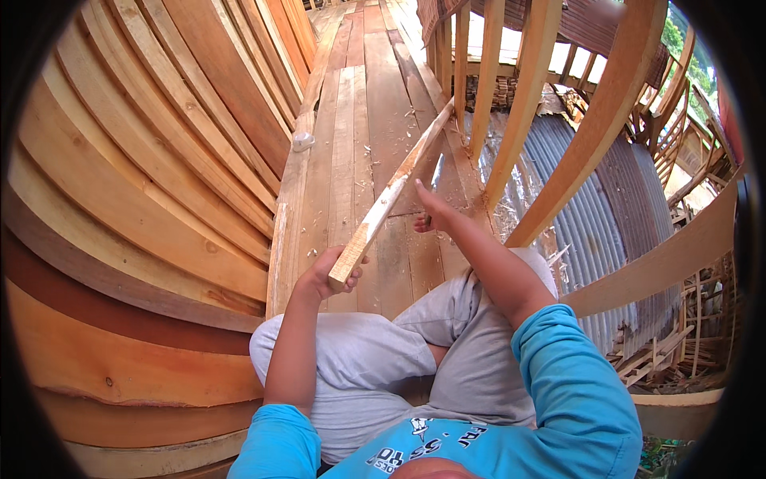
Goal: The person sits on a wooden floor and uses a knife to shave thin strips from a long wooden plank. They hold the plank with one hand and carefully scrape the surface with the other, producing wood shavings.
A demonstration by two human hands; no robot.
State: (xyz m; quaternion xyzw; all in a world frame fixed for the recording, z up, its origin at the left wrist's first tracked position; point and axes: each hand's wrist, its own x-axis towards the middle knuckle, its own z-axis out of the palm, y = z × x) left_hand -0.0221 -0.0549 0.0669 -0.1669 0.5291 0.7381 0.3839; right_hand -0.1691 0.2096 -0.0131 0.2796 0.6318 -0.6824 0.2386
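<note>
My left hand (325, 273) is wrapped round the near end of a long squared wooden stick (392, 194). The stick slants away to the right, its far end near the foot of the railing posts. To the right of the stick, my right hand (429, 209) grips a knife, its thumb stretched forward. The narrow shiny knife blade (437, 169) points away from me, beside the stick and seemingly apart from it. Most of the knife's handle is hidden in my fingers.
Pale shavings lie scattered over the plank floor (343, 160) around the stick. A wall of upright boards (159, 160) closes the left side. On the right stand wooden posts (523, 88), with a corrugated metal roof (590, 215) beyond them. A small clear plastic-like object (302, 142) lies by the left wall.
</note>
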